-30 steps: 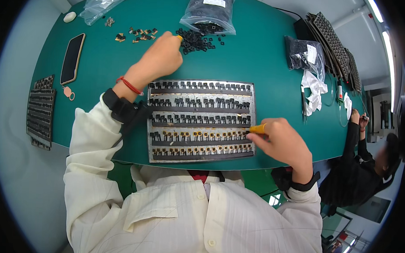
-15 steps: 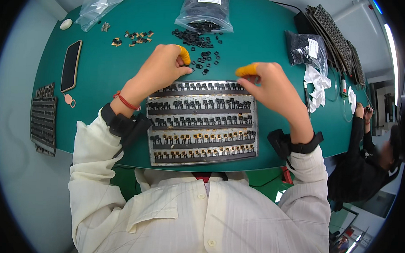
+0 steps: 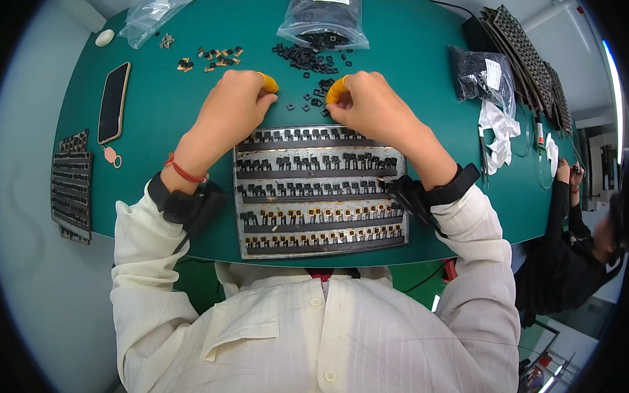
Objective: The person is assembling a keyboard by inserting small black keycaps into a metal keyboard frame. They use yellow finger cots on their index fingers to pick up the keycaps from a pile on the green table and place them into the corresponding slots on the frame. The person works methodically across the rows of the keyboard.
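Observation:
A metal tray (image 3: 322, 174) lies before me, its rows set with small black square parts and, in the nearer rows, gold-topped ones. Just past its far left corner is my left hand (image 3: 240, 100), thumb and yellow-covered finger brought together; whatever is between them is hidden. My right hand (image 3: 369, 105), also with a yellow finger cover, reaches over the tray's far edge. Its fingertips are pinched down at the loose black square pieces (image 3: 317, 102), and I cannot see what they hold. More such pieces form a heap (image 3: 302, 57) farther back.
Behind the heap lies a clear bag of black parts (image 3: 324, 17); another bag (image 3: 479, 76) sits right. Gold-and-black pieces (image 3: 219, 57), a phone (image 3: 114, 103) and a second tray (image 3: 72, 184) are left. Stacked trays (image 3: 520, 55) and crumpled white tissue (image 3: 498, 133) are right, near another person (image 3: 569, 254).
My right hand has moved left from beyond the tray's far right corner to the loose black pieces. My left hand has drawn slightly left, away from them.

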